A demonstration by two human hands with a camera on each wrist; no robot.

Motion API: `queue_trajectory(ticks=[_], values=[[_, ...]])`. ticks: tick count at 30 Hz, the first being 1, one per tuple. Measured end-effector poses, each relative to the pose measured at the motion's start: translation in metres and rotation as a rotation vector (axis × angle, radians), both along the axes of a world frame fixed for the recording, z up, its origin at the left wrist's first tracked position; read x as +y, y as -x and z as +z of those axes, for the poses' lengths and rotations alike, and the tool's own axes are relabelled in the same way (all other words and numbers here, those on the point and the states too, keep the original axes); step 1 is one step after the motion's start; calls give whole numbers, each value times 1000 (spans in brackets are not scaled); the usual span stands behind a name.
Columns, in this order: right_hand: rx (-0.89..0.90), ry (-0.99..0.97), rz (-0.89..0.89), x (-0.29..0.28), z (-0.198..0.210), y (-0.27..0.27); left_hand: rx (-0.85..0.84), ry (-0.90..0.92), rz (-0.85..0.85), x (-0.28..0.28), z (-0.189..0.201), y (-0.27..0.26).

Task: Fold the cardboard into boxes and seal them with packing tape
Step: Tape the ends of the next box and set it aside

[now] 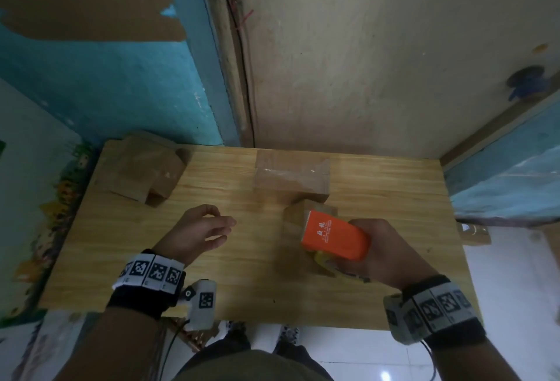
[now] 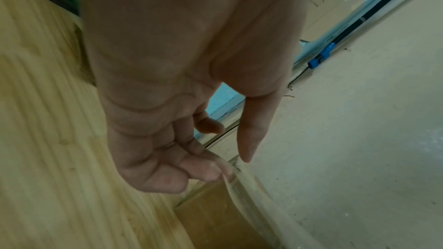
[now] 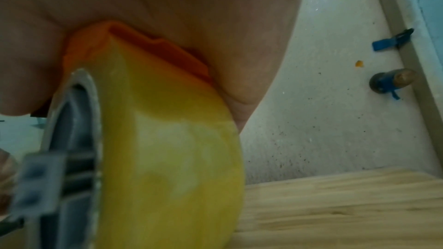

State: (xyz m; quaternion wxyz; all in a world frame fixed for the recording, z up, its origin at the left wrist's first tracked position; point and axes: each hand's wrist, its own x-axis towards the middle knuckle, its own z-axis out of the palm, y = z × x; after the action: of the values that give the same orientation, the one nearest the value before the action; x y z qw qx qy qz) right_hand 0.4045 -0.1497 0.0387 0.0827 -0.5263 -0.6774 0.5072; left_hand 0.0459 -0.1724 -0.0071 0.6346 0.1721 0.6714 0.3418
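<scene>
On the wooden table (image 1: 242, 274) my right hand (image 1: 375, 247) grips an orange tape dispenser (image 1: 333, 238) with a yellowish tape roll (image 3: 167, 158) in it. The dispenser sits over a small cardboard box (image 1: 295, 218) at centre right; the contact is hidden. Just behind it stands a larger box (image 1: 291, 174) with glossy tape across its top. A half-folded cardboard piece (image 1: 142, 171) lies at the back left corner. My left hand (image 1: 212, 227) hovers over bare table left of centre, with its fingers (image 2: 203, 169) loosely curled and holding nothing.
The table stands against a beige wall (image 1: 363, 62), with a blue painted wall (image 1: 106, 77) at the left. A black cable (image 1: 239, 47) runs down the corner. Another cardboard item (image 1: 474, 233) lies beyond the table's right edge. White floor tiles (image 1: 500, 274) show to the right.
</scene>
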Motion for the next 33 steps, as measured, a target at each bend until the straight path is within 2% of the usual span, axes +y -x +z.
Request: queue_trajectory(ticks=[4, 8, 11, 13, 14, 17, 19, 25, 33], values=[[-12, -50, 91, 1, -9, 20, 98, 40, 12, -11, -19, 7], [-142, -193, 196, 4, -20, 35, 184, 63, 19, -21, -40, 12], [-365, -208, 343, 5, -29, 48, 210, 63, 42, -27, -48, 17], [-488, -205, 416, -1, -34, 53, 157, 25, 100, -31, -48, 19], [-478, -185, 401, -4, -37, 51, 133, 0, 114, -32, -46, 20], [-303, -86, 231, -8, -40, 41, 146, -72, 75, -33, -43, 17], [-220, -77, 160, -9, -38, 40, 110, -127, 132, -31, -43, 12], [-84, -68, 94, -4, -35, 47, -71, -210, 206, -21, -49, -21], [37, -15, -85, -15, -41, 50, -84, -97, 233, -12, -71, -53]])
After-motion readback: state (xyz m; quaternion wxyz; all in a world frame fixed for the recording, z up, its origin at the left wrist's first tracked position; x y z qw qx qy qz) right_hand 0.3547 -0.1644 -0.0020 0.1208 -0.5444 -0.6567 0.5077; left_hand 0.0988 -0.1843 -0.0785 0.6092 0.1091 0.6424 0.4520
